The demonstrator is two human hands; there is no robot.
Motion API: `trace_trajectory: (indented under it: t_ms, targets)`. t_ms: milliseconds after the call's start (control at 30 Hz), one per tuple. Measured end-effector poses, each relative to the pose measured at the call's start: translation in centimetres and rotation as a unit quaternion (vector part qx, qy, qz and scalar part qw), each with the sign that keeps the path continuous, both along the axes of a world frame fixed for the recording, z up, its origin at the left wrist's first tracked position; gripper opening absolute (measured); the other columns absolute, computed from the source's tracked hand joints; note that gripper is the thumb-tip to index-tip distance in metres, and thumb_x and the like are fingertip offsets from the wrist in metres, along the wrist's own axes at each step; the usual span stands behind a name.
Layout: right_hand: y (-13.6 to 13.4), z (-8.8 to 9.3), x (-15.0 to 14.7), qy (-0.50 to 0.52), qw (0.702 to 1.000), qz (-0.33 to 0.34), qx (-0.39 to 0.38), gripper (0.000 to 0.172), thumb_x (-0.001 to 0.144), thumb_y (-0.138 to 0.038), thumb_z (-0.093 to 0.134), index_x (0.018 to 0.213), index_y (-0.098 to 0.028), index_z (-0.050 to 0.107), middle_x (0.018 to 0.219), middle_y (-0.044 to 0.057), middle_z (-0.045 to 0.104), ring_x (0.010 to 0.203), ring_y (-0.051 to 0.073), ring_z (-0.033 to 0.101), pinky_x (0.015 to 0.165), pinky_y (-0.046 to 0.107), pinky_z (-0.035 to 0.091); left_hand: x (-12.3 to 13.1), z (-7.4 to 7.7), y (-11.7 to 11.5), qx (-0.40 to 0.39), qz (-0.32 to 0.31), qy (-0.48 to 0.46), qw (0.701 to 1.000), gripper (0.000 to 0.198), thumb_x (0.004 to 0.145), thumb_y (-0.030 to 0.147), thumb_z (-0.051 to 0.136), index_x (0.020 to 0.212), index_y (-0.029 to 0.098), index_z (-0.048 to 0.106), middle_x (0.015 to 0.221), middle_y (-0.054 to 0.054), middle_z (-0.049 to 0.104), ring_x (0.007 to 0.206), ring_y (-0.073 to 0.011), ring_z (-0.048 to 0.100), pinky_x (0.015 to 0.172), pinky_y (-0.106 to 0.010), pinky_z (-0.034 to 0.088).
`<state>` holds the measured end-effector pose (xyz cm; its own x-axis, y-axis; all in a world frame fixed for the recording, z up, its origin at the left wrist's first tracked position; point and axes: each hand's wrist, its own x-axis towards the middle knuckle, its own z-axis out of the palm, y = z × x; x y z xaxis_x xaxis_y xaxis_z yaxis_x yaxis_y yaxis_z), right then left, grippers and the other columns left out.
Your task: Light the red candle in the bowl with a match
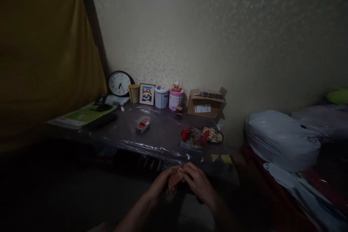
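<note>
Both my hands meet low in the dim foreground, in front of the table edge. My left hand (163,182) and my right hand (198,183) have their fingers closed round a small reddish box (174,180), about the size of a matchbox, held between them. On the table beyond stand two round dishes: one with dark speckled contents and red pieces (193,138), the other filled with pale sticks (212,135). A small open box (142,124) with a red inside lies alone further left on the table.
The plastic-covered table (160,134) stands against the wall. Along its back are a clock (120,83), a framed panda picture (147,94), tins, a pink jar (175,99) and a cardboard box (206,103). Books (83,115) lie at left. A filled plastic bag (281,139) sits at right.
</note>
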<state>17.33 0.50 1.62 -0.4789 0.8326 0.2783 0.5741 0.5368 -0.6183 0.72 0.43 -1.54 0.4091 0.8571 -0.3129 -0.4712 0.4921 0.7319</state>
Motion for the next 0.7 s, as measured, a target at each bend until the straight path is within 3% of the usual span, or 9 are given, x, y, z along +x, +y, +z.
trace_trajectory:
  t_ms: [167,300,467,700]
  targets:
    - [-0.08,0.19,-0.05,0.024,1.000,-0.012,-0.004,0.014,0.089,-0.019,0.049,0.083,-0.022,0.061,0.086,0.000,0.058,0.082,0.013,0.059,0.076,0.022,0.044,0.04,0.34,-0.14,0.015,-0.015,0.007,1.000,0.039,0.070,0.031,0.054,0.104,0.015,0.066,0.066,-0.002,0.066,0.040,-0.0053,0.041,0.040,-0.017,0.026]
    - [-0.27,0.35,-0.22,0.027,1.000,-0.009,-0.005,0.019,0.091,-0.019,0.045,0.094,-0.025,0.063,0.091,0.000,0.059,0.086,0.013,0.059,0.078,0.023,0.044,-0.02,0.07,-0.11,0.013,-0.006,0.008,1.000,0.039,0.070,0.031,0.054,0.104,0.015,0.065,0.065,-0.001,0.064,0.043,-0.0063,0.043,0.041,-0.018,0.026]
    - [-0.32,-0.05,-0.37,0.029,0.999,-0.024,0.006,0.016,0.090,-0.021,0.048,0.084,-0.022,0.063,0.086,0.001,0.058,0.081,0.014,0.059,0.075,0.023,0.045,-0.09,0.09,-0.11,0.022,-0.010,0.013,1.000,0.040,0.070,0.032,0.055,0.105,0.016,0.065,0.068,0.000,0.063,0.042,-0.0054,0.042,0.041,-0.018,0.025]
    - [-0.29,0.12,-0.35,0.023,1.000,-0.015,-0.007,0.016,0.090,-0.022,0.048,0.089,-0.023,0.064,0.091,0.001,0.060,0.085,0.015,0.060,0.078,0.025,0.045,0.16,0.83,-0.26,0.068,-0.009,0.022,0.997,0.036,0.068,0.031,0.056,0.098,0.014,0.068,0.066,-0.002,0.063,0.047,-0.0086,0.046,0.039,-0.019,0.023]
